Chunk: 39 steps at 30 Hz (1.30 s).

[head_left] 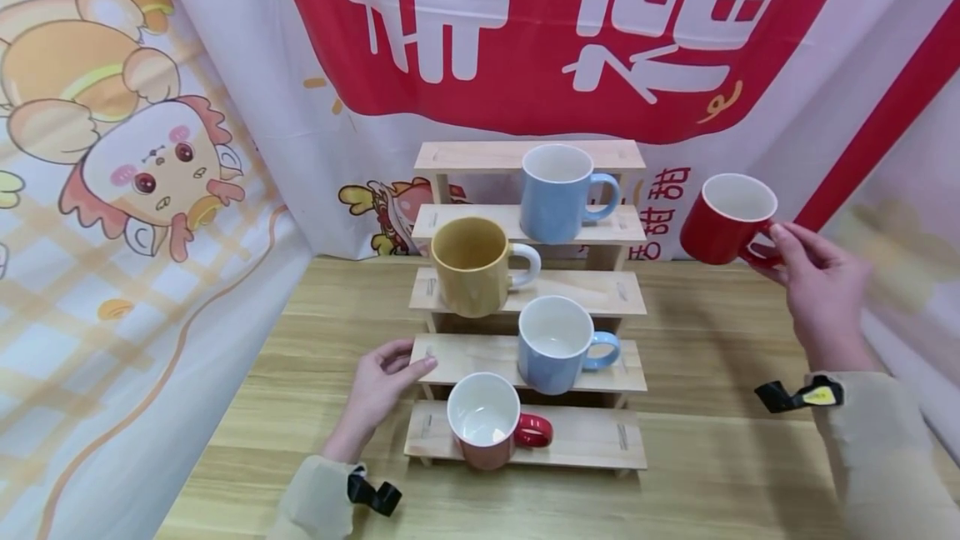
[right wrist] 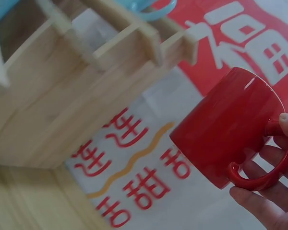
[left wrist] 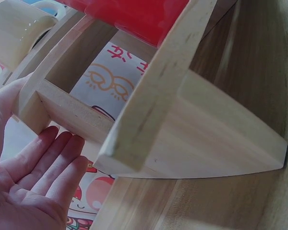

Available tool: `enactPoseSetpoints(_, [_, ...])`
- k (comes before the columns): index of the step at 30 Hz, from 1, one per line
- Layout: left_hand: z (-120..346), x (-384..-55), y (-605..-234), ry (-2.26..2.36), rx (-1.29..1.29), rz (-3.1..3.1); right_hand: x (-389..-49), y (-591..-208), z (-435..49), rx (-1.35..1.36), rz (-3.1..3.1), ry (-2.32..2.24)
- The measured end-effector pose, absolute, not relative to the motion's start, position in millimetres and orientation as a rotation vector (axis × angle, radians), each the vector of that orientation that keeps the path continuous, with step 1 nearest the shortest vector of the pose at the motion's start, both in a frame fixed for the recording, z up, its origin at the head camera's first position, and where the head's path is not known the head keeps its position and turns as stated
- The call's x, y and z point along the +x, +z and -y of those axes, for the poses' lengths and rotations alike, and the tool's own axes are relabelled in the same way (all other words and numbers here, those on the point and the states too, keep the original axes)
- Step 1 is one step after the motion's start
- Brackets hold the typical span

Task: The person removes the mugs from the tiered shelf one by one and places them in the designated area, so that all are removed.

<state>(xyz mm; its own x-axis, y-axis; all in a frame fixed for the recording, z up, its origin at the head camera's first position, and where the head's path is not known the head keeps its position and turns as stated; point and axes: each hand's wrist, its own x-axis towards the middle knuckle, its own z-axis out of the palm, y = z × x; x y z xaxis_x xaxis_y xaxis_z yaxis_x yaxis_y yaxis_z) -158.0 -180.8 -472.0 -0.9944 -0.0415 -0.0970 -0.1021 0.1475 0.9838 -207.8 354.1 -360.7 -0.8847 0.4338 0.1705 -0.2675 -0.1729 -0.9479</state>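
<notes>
1. Mug in red (head_left: 716,227), white inside, is lifted clear of the table at the far right, apart from the rack and slightly tilted.
2. The right hand (head_left: 828,286) is clamped on that mug's handle, thumb and fingers pinching it from the right side.
3. The left hand (head_left: 382,377) grips the left end of the second board from the near side of the stepped rack (head_left: 468,352), thumb over the top and fingers beneath.
4. Four other mugs stand upright on the rack, handles pointing right. A red-handled mug (head_left: 483,432) sits left of centre on the nearest board; a pale blue mug (head_left: 551,357) stands right of centre on the next one.
5. Farther up, a yellow mug (head_left: 468,273) with a white handle is at left on the middle board, and a sky-blue mug (head_left: 555,202) is at right on the second-farthest board.
6. The rack rests on a wooden table (head_left: 300,365); behind hangs a white cloth (head_left: 277,115) bearing a big red patch with white characters.
</notes>
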Motion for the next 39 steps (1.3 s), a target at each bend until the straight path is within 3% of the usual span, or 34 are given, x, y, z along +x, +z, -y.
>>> enactPoseSetpoints(22, [181, -159, -474, 2.026, -0.151, -2.342, -231, -459, -343, -0.489, 1.592, 2.063])
enactPoseSetpoints(39, [180, -160, -475, 2.058, -0.123, -2.339, -242, -491, -325, -0.610, 1.605, 2.063])
